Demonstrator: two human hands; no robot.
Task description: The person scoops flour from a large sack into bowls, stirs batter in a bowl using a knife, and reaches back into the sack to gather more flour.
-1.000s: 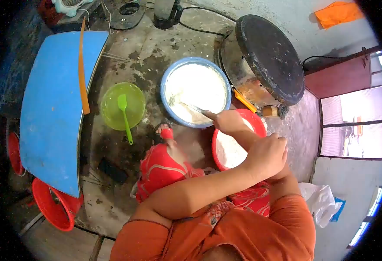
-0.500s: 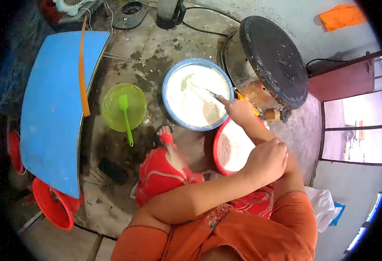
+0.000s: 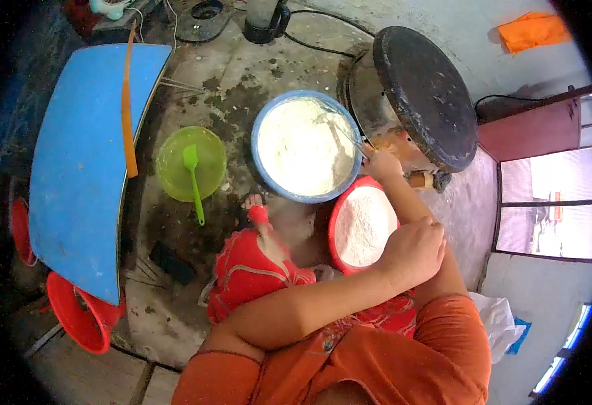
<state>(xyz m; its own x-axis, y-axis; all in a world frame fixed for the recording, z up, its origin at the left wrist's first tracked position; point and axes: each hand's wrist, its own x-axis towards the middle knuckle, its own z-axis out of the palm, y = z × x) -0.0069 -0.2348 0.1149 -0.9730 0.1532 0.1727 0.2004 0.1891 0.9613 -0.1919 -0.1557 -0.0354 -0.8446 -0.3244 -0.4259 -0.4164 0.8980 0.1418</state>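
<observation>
A blue basin (image 3: 261,164) holds a pale, creamy batter (image 3: 299,152). My right hand (image 3: 382,164) is closed round the handle of a metal whisk (image 3: 347,131), whose wire head dips into the batter near the basin's far right side. Curled into a fist, my left hand (image 3: 417,248) lies across my right forearm; its palm side is hidden. Below the blue basin, partly under my arms, stands a red basin (image 3: 334,237) with a heap of whitish flour-like powder (image 3: 364,228).
A green bowl (image 3: 167,185) with a green spatula (image 3: 194,179) stands left on the stained floor. Farther left is a blue tabletop (image 3: 83,175) bearing an orange strip (image 3: 127,108). A large metal drum with a black round top (image 3: 427,98) stands right of the blue basin.
My right hand has moved slightly right and down, and the whisk head has shifted from mid-batter toward the basin's far right side. My left fist stays on the forearm.
</observation>
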